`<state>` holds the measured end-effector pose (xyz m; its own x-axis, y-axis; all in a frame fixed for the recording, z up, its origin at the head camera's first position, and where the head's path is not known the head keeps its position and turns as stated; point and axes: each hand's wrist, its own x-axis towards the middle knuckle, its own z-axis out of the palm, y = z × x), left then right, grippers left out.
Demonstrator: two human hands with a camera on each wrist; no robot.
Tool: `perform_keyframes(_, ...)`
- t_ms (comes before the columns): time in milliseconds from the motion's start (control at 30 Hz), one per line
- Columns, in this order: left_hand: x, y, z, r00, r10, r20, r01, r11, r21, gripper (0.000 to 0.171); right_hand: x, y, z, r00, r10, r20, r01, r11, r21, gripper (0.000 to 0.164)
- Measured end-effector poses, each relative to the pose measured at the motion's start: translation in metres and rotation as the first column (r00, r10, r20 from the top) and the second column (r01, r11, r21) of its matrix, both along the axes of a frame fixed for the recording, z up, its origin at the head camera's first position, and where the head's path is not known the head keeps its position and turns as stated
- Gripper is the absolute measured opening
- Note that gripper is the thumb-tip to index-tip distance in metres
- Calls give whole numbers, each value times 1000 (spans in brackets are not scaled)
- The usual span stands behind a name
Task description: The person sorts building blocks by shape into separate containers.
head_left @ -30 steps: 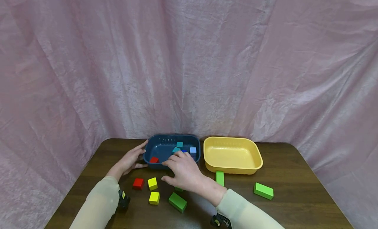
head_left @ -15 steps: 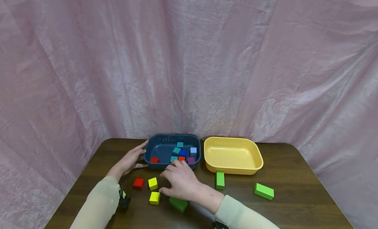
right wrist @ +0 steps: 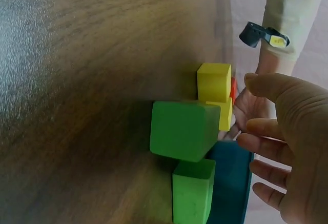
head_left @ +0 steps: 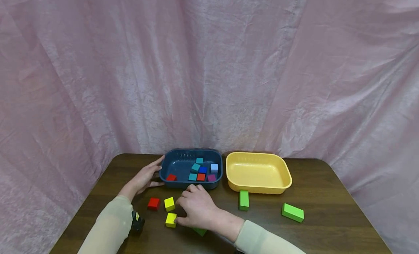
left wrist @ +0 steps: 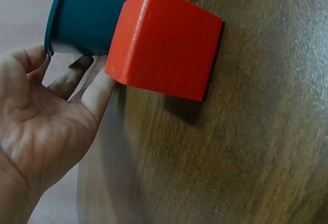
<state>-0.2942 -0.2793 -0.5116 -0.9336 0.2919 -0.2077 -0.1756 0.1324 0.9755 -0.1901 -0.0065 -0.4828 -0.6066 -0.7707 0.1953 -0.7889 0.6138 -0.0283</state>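
My left hand (head_left: 144, 178) is spread against the left end of the dark blue bin (head_left: 176, 151), fingertips touching its outside. In the left wrist view, a red cube (left wrist: 169, 44) stands in front of that hand (left wrist: 48, 116). My right hand (head_left: 198, 207) hovers over the table in front of the bin, fingers loosely bent with nothing between them. Beside its thumb is a yellow cube (head_left: 170, 221); another yellow cube (head_left: 169, 204) sits just behind. A green block (head_left: 200, 231) is partly hidden under the hand. The right wrist view shows this green block (right wrist: 179, 131) and a second one (right wrist: 192, 190).
Inside the blue bin lie several small cubes, among them a blue one (head_left: 203, 170) and a purple one (head_left: 211, 178). To its right stands a yellow bin (head_left: 258, 189). Two light green blocks (head_left: 243, 200) lie on the right part of the table (head_left: 334, 210).
My right hand has drawn back from over the blue bin toward the front of the table, uncovering the cubes inside. My left hand has stayed at the bin.
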Motion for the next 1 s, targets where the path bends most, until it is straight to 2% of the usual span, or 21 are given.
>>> perform_keyframes(300, 1, -1, 0, 1000, -1, -6, 1, 1000, -2, 58, 4, -7, -6, 1000, 17, 20, -18, 998, 58, 47)
perform_keyframes(800, 1, -1, 0, 1000, 2, -7, -2, 1000, -14, 58, 4, -15, -13, 1000, 3, -11, -2, 996, 87, 43)
perform_keyframes(1000, 1, -1, 0, 1000, -3, -5, 3, 1000, -8, 57, 4, -17, -15, 1000, -2, 13, 0, 994, 113, 41)
